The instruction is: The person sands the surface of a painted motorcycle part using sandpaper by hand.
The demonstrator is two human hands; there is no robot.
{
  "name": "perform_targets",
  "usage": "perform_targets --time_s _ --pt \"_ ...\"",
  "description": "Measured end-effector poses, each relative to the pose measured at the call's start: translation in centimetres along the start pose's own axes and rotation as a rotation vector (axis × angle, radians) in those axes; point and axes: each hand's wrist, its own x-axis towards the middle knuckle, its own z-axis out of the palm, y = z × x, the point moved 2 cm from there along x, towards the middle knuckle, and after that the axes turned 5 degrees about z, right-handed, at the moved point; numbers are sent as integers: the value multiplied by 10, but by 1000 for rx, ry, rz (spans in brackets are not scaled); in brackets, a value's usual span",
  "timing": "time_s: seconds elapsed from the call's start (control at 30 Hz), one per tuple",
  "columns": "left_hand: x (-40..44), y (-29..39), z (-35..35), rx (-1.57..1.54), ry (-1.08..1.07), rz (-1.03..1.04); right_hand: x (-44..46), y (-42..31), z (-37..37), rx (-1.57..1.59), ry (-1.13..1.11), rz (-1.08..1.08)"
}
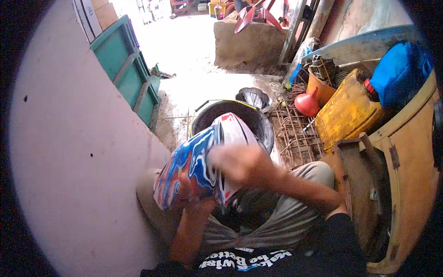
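Observation:
A curved, glossy panel (187,159), with blue, red and white swirls and a white strip, rests over my lap. It looks like a motorcycle body cover, though its exact kind is uncertain. My left hand (196,198) grips its lower left part, the thumb lying on the painted face and the other fingers hidden beneath. Over the middle of the panel, my right hand (244,166) is smeared by motion. Its fingers are too blurred to show whether anything is in them. Just beyond the panel stands a dark round tub (263,127), partly covered by it.
A pale wall (83,161) stands close on my left, with a green metal panel (124,69) farther along. A dark bowl (254,98) sits behind the tub. To the right are rusty wire grids (295,138), a red funnel (307,104), a yellow jerrycan (348,111) and wooden furniture (410,184).

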Motion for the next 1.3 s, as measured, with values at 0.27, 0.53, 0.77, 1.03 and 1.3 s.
perform_targets --time_s 0.27,0.53,0.77,1.03,1.3 --pt "1 1 3 42 84 -5 -5 47 1 -92 -177 220" --pt "-1 1 4 89 163 4 -4 34 3 -118 -105 133" --pt "-4 0 4 117 214 16 -10 -44 -2 190 -25 -241" --pt "-4 -2 -7 23 176 5 -6 -26 0 52 -38 -68" --pt "-1 -3 -4 75 196 -36 -3 23 -2 -159 -189 171"
